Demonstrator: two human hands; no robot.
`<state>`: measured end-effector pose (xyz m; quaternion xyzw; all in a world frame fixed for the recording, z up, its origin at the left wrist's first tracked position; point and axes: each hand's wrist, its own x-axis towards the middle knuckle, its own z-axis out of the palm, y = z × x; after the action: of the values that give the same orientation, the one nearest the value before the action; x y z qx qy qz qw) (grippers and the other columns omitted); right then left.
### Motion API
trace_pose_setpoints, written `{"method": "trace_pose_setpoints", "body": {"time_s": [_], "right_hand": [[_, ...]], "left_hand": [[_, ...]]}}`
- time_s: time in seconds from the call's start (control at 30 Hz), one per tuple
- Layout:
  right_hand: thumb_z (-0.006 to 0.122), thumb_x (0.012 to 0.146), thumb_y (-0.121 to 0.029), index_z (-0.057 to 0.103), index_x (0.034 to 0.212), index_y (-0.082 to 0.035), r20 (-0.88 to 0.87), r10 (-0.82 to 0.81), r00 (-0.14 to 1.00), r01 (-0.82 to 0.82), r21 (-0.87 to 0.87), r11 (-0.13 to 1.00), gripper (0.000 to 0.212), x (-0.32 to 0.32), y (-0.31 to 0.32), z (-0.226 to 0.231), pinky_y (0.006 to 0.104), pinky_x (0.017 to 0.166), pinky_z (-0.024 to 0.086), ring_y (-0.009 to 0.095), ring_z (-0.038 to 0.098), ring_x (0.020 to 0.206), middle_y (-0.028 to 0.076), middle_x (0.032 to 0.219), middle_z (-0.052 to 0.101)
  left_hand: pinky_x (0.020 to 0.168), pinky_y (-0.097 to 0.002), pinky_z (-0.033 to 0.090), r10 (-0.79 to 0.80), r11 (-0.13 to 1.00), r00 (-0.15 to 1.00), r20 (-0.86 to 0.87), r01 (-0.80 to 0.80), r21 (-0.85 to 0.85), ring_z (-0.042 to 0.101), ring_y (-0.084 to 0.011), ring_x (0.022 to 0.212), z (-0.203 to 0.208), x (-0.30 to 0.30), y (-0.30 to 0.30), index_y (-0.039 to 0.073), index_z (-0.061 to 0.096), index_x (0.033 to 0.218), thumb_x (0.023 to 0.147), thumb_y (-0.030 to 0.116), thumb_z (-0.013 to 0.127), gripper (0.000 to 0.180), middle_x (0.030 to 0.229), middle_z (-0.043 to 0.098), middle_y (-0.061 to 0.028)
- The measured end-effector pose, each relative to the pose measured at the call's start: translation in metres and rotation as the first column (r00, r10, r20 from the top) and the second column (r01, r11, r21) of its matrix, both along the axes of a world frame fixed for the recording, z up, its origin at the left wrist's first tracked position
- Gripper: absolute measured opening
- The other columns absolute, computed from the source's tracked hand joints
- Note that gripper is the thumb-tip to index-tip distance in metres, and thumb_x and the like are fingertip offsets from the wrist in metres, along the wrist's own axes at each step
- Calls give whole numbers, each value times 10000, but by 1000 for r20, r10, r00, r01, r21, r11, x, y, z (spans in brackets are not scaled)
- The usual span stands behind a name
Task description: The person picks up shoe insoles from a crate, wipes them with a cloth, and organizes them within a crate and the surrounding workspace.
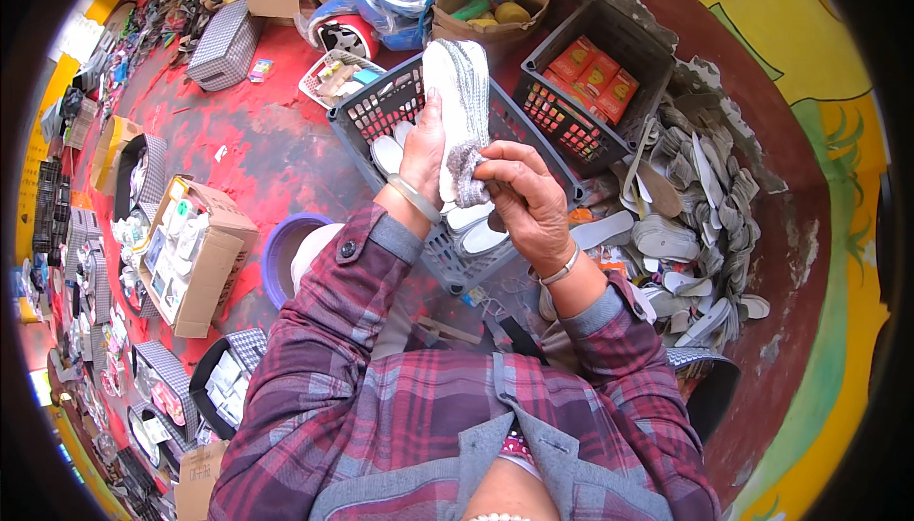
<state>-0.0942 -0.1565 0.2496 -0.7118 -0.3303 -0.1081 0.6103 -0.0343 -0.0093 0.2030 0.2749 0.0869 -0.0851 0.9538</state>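
Observation:
Upright over a grey plastic crate, a long white shoe sole has grey, knit-looking stripes down its right side. My left hand is closed around its left edge, thumb lying along the face. Against the lower end sits a fuzzy grey piece; whether it is joined to the sole I cannot tell. My right hand pinches that piece between thumb and fingers. Several white soles lie in the crate below my hands.
On the right a large pile of grey and white soles leans by the wall. Behind it stands a dark crate with orange boxes. A purple basin and an open cardboard box are at left; a brown tub stands at the back.

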Motion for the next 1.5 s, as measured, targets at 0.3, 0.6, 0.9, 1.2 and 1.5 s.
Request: {"method": "trace_pose_setpoints", "body": {"time_s": [0.3,0.6,0.9,1.2,1.5], "right_hand": [[586,647,-30,618,853,-58,303,215,928,-70,-426,902,210,-11,9,-20,361,716,446,271,548,775,73,903,590],[616,678,80,654,911,-32,476,-287,831,359,-65,931,261,19,-6,24,327,856,442,238,551,980,106,1090,595],[590,673,-25,653,849,-58,473,196,859,39,-442,896,189,-1,4,5,331,789,449,225,559,930,50,996,609],[592,690,80,637,911,-23,386,-303,871,365,-96,926,248,9,-31,27,319,841,453,239,561,927,114,1043,576],[532,696,84,595,842,-23,611,-432,663,603,-95,792,191,21,-51,35,326,765,456,256,555,836,101,923,585]], "left_hand": [[715,-348,497,160,987,979,-125,-162,-6,586,-233,802,6,8,13,47,541,1122,952,402,363,432,930,610,-107],[776,-393,494,190,981,918,-347,-166,97,591,-255,895,8,3,-2,53,520,1161,964,418,307,466,1027,608,-100],[673,-336,515,167,985,983,-83,-162,66,591,-218,752,-8,9,27,15,538,1079,927,474,377,509,874,605,-118],[734,-326,502,-240,970,966,102,243,-17,607,-207,819,16,-4,7,38,522,1160,944,471,338,518,976,620,-125],[789,-265,471,-466,882,859,211,430,193,560,-130,917,21,-34,-28,37,410,1281,941,387,425,488,1091,569,-72]]}}
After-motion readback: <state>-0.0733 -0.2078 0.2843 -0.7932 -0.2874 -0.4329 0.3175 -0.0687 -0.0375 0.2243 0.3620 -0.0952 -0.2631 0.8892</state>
